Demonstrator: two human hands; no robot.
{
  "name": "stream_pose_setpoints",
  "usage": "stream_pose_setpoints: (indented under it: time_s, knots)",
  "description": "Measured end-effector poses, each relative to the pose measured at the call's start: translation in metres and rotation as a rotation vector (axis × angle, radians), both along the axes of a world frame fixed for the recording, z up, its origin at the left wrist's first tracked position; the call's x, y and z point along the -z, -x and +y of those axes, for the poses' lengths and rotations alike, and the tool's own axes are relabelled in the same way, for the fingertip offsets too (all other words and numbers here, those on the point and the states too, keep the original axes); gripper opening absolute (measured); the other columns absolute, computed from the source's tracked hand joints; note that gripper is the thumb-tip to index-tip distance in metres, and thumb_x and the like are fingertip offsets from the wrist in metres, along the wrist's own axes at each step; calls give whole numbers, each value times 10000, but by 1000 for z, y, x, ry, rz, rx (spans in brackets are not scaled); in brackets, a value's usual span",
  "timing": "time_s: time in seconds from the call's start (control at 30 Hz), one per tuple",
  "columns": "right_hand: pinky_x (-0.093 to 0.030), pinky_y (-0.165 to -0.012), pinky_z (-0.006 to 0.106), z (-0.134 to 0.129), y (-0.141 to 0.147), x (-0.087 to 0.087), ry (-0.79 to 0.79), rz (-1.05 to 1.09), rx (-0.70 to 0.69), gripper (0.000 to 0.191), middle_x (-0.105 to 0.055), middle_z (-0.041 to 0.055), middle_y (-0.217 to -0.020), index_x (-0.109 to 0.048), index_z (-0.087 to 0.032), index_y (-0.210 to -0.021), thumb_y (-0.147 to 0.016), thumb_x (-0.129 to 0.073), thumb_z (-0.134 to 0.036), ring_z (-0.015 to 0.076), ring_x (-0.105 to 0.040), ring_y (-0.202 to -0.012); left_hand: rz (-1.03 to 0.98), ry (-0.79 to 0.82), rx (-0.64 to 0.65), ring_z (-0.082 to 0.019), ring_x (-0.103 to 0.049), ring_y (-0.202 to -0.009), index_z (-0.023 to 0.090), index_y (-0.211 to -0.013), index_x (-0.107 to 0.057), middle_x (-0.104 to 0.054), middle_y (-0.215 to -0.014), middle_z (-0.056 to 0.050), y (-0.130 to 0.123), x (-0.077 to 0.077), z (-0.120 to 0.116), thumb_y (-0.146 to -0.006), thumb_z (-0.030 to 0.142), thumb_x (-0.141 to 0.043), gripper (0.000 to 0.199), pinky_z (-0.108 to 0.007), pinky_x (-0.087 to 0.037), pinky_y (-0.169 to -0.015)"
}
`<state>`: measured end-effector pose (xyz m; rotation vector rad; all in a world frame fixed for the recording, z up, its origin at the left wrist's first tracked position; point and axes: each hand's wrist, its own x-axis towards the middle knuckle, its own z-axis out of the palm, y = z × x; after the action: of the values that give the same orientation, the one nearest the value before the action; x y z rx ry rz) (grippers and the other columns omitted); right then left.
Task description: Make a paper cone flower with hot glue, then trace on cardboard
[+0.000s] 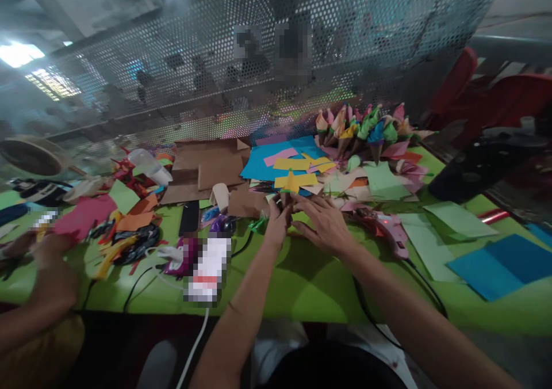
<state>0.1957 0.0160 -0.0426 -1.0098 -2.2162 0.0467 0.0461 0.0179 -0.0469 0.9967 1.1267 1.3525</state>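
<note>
A small paper ice-cream cone with a yellow twisted top stands up between my hands, its brown lower part mostly covered by fingers. My left hand is closed round that lower part. From the other side my right hand reaches in, its index fingertips against the cone and its thumb held away. Yellow paper pieces lie on a blue sheet just behind. A pink glue gun rests to the right of my right hand. Near my left wrist is a green crinkled piece.
Finished-looking paper cones cluster at the back right. Brown cardboard, a phone with a pixelated screen and cables lie to the left. Blue paper is at the right. A co-worker's arm enters from the left. A perforated metal screen stands behind.
</note>
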Motion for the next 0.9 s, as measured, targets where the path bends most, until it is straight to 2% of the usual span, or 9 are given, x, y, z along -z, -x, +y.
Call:
stream_pose_setpoints:
  time_s: [0.17, 0.43, 0.67, 0.9]
  knots:
    - [-451, -874, 455, 0, 1, 1, 6, -1, -13, 283, -622, 79, -1413, -635, -211, -1124, -986, -498, -417, 305, -614, -1093, 5, -11, 0, -150, -581, -990, 244, -1092, -505, -605, -1051, -12, 1, 2, 1, -790, 355, -743, 400, -238, -469, -820]
    - [-453, -886, 461, 0, -1, -2, -11, -1, -13, 287, -617, 96, -1415, -635, -216, -1136, -996, -478, -412, 299, -610, -1100, -26, -19, 30, -160, -611, -955, 250, -1143, -484, -647, -1060, -26, 1, 2, 1, -775, 400, -757, 482, -256, -467, -800]
    - [-450, -899, 482, 1, 1, 0, 12, -31, 7, 275, -588, 92, -1448, -637, -217, -1129, -979, -509, -409, 316, -597, -1127, -32, -32, 47, -183, -605, -1092, 260, -1131, -479, -641, -1135, -48, 1, 0, 0, -775, 410, -755, 476, -272, -466, -884]
    - [-448, -933, 477, 1, 1, 0, 27, -2, -14, 275, -615, 77, -1419, -641, -235, -1140, -979, -508, -414, 306, -592, -1134, -25, -68, 39, -178, -562, -1191, 260, -1139, -480, -597, -1246, -58, 3, 8, 3, -772, 378, -756, 474, -277, -432, -994]
